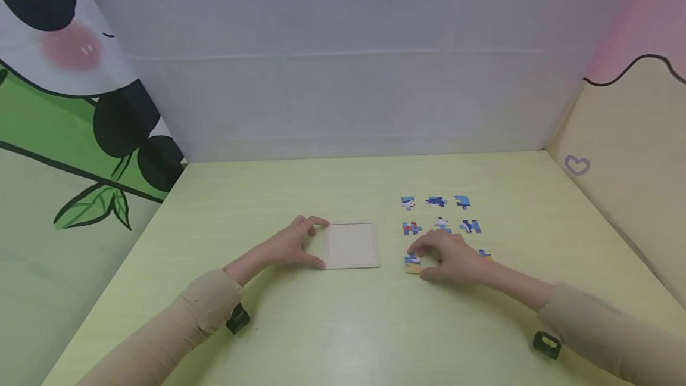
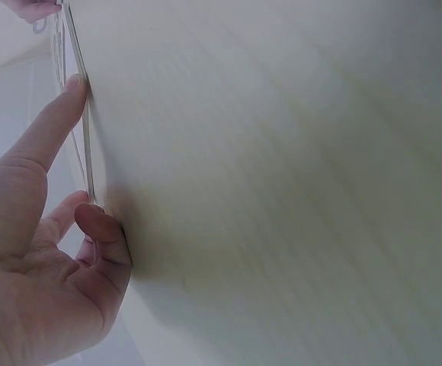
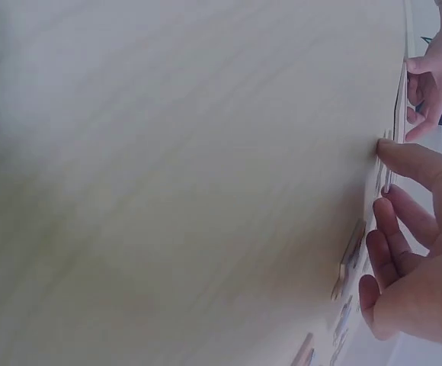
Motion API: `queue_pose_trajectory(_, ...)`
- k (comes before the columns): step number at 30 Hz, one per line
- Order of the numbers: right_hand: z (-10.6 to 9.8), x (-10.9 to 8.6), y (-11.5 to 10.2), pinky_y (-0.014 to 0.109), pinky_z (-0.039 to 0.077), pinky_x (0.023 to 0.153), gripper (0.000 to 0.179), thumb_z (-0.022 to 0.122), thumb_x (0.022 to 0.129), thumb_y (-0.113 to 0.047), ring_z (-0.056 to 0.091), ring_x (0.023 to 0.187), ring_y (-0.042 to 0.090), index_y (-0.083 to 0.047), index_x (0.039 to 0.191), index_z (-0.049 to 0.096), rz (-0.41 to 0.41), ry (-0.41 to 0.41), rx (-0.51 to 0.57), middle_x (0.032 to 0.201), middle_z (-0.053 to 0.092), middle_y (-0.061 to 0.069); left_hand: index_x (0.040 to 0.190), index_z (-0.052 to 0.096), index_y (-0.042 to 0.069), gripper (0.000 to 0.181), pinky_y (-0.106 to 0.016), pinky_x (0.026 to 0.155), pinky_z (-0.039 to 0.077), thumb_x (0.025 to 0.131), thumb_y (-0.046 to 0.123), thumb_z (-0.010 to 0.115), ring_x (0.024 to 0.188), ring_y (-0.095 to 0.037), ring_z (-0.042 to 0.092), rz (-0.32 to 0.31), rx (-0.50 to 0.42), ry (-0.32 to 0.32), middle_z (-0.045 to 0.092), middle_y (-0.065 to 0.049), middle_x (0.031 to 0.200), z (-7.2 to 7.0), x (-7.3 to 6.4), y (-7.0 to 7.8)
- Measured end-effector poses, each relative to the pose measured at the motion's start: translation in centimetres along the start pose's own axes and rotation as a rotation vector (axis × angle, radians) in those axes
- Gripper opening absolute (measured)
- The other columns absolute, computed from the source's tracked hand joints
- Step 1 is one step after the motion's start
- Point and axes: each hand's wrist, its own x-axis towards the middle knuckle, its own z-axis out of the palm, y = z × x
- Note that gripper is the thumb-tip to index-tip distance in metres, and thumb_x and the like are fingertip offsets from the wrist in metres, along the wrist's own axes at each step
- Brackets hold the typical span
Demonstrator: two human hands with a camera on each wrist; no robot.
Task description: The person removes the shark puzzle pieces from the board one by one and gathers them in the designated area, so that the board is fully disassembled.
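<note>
A shallow square wooden puzzle tray with a thin raised rim lies on the table. My left hand rests at its left side, thumb against the near left corner and index finger at the far left corner; the other fingers curl below in the left wrist view. My right hand has its thumb and index finger at the near and far edges of a blue-and-yellow jigsaw piece, which lies in the nearest row. Behind this hand, another jigsaw piece is partly hidden.
Beyond my right hand lie two rows of jigsaw pieces, including a far-left piece, a far-right piece and a red-and-blue piece. The pale wooden table meets a white back wall and printed side panels.
</note>
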Motion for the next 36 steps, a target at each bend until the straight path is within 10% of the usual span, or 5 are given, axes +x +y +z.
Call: queue_pose_trajectory(36, -0.59, 0.27, 0.50, 0.029, 0.044, 0.082, 0.042, 0.086, 0.074, -0.024, 0.055, 0.099, 0.011, -0.024, 0.114, 0.071, -0.009, -0.033, -0.013, 0.105, 0.067, -0.010, 0.146, 0.042, 0.018, 0.089, -0.032, 0.079, 0.039, 0.072, 0.039, 0.087, 0.091, -0.021, 0.049, 0.027, 0.000, -0.007, 0.048, -0.016, 0.122, -0.06, 0.03, -0.12)
